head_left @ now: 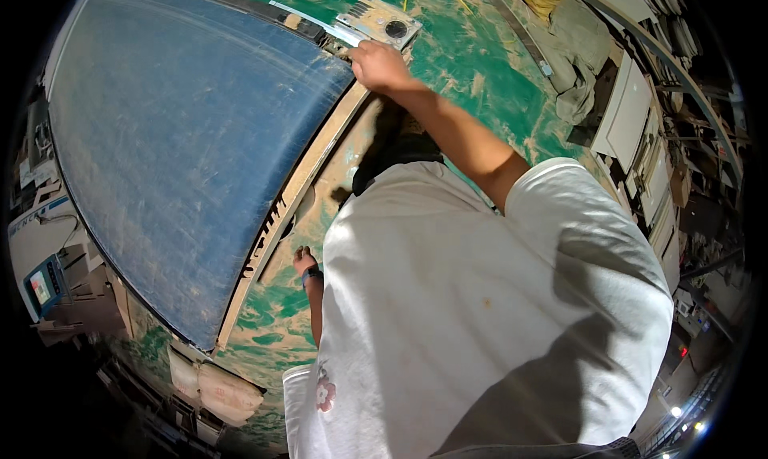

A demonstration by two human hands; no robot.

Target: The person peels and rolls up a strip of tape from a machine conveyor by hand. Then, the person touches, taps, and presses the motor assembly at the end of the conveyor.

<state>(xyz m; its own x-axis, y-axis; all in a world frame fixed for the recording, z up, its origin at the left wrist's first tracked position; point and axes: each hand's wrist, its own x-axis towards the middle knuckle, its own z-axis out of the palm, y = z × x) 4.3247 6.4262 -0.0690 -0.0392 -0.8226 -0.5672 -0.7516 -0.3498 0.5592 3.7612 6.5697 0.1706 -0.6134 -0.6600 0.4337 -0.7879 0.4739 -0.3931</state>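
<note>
My right hand [381, 65] reaches to the upper corner of a wide blue belt-like surface [184, 147]. Its fingers are closed at the end of the belt's dark rail, next to a pale flat strip [346, 35]; what they grip is hidden. Just beyond it is a dusty metal unit [381, 19] with a black dial. Lower down, my left hand [304, 261], with a dark watch [311, 275] at the wrist, hangs by the slotted tan edge [276, 213] of the machine. It looks empty, its fingers loosely bent and apart.
Sawdust-like dust covers the green floor [496, 91]. A control box with a screen [43, 288] stands at far left. Pale sacks [214, 387] lie at lower left. Grey-green cloth [574, 55] and leaning boards [632, 111] line the right side.
</note>
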